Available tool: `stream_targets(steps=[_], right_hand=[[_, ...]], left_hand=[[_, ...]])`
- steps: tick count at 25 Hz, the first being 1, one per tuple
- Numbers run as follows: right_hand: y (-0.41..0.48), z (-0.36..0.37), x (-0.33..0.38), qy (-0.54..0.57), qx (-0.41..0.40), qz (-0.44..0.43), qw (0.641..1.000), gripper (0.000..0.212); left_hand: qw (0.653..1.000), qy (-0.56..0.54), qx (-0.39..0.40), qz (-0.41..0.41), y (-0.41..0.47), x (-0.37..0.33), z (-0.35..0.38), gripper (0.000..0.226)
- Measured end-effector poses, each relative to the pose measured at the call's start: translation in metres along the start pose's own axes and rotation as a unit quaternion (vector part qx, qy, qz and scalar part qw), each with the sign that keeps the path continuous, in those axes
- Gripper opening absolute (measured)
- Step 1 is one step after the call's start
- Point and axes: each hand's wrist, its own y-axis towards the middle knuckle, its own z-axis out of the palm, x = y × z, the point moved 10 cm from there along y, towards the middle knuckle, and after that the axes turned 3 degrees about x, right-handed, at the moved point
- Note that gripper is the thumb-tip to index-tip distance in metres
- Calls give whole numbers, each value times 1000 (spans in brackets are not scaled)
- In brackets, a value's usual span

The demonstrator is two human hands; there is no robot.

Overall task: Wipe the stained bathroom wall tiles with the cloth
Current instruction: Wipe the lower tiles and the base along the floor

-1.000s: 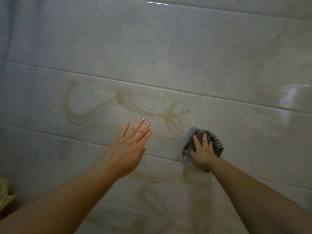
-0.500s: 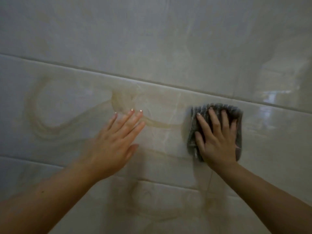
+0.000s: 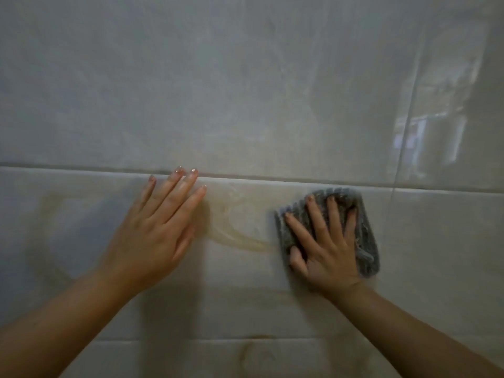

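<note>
Glossy pale wall tiles (image 3: 245, 91) fill the view. A brownish curved stain (image 3: 234, 236) runs across the middle tile between my hands, and a fainter loop of it (image 3: 46, 214) shows at the left. My right hand (image 3: 324, 241) presses a grey ribbed cloth (image 3: 365, 230) flat against the tile with fingers spread, right at the stain's right end. My left hand (image 3: 158, 227) lies flat on the wall with straight fingers, its tips at the grout line (image 3: 272, 178). It holds nothing.
Another faint brown mark (image 3: 253, 350) sits on the lower tile. A vertical grout line (image 3: 403, 132) and a window reflection (image 3: 425, 132) show at the upper right.
My right hand has slid the cloth up the tile to just under the grout line, wiping away the stain's right part. The view has moved closer and my left hand reaches higher.
</note>
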Motion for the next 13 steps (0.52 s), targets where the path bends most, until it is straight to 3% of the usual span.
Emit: stream_targets(steps=[3,4,7,10,11,13], right_hand=[[57,-14,-13,8,-28,191,981,60],[75,-15,6,12,-33,198,980,59],[80,-1,96,14,-14,66,998,61],[42,9,124,-25,29,-42,998,63],[41,9,121,-36,32,-48,998,63],[68,0,106,-34,7,41,999,63]], left_hand=[[1000,-4,1,-24,-12,45,-7,54],[1000,-4,1,-31,-17,57,-7,54],[1000,-15,2,-24,-30,80,-2,54],[1000,-22,1,-2,-32,85,3,54],[1000,-24,2,2,-31,85,4,55],[999,-33,6,2,-31,86,7,56]])
